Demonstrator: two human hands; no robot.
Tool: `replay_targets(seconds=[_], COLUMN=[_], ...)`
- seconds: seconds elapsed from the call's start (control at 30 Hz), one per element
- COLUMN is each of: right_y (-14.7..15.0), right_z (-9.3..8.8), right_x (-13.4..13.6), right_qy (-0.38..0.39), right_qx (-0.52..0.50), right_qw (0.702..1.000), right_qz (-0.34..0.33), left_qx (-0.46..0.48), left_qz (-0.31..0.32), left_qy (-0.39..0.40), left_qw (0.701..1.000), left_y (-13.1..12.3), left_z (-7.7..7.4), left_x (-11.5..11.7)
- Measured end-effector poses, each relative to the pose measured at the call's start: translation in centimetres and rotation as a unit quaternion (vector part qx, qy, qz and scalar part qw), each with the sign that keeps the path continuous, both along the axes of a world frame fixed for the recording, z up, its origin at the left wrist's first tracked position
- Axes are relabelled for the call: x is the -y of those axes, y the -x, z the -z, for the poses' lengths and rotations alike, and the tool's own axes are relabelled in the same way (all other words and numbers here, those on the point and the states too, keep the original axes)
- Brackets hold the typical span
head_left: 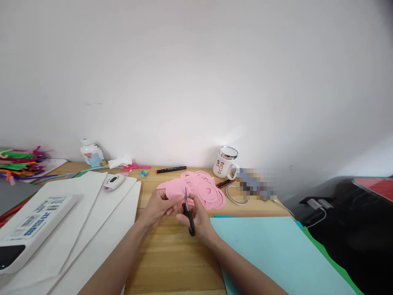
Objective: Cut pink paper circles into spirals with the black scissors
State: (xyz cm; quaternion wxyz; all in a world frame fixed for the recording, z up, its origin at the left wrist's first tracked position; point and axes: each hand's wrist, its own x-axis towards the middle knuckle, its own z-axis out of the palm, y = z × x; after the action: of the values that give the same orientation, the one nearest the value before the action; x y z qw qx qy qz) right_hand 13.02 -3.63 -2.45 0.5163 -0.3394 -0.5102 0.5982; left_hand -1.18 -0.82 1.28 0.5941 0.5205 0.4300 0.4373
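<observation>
Now, left hand [161, 205]: your fingers pinch a pink paper piece [176, 189], towards the worktop's [172, 254] far edge.
Right hand [199, 219]: your fingers grip black scissors [191, 224], blades at the paper's right side.
Pink cut-outs [211, 196]: heaped near the far edge, seemingly finished.
Held piece: apparently still uncut in part.

The single view, head-worn, looks from above the near side, facing forward and down across the wooden counter [172, 266] toward a pale wall [184, 82], which fills the upper half of the frame. Forearms [119, 258] enter at the bottom edge; the left hand [158, 207] and right hand [198, 219] appear close, below center.
</observation>
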Motion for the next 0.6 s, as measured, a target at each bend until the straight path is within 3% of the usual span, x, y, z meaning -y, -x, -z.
replay_targets(seconds=[0.17, 0.6], right_y=[-0.04, 0.16], right_z=[0.16, 0.73], right_x=[0.07, 0.09], right_qy=[-0.011, -0.016], right_qx=[0.001, -0.009], right_qw=[1.000, 1.000], right_qz=[-0.023, -0.002], left_qx=[-0.004, -0.017], left_qz=[-0.001, 0.001], left_qy=[-0.008, -0.021], left_qw=[1.000, 1.000], left_y=[-0.14, -0.29], left_z=[-0.43, -0.86], left_x=[0.19, 0.49])
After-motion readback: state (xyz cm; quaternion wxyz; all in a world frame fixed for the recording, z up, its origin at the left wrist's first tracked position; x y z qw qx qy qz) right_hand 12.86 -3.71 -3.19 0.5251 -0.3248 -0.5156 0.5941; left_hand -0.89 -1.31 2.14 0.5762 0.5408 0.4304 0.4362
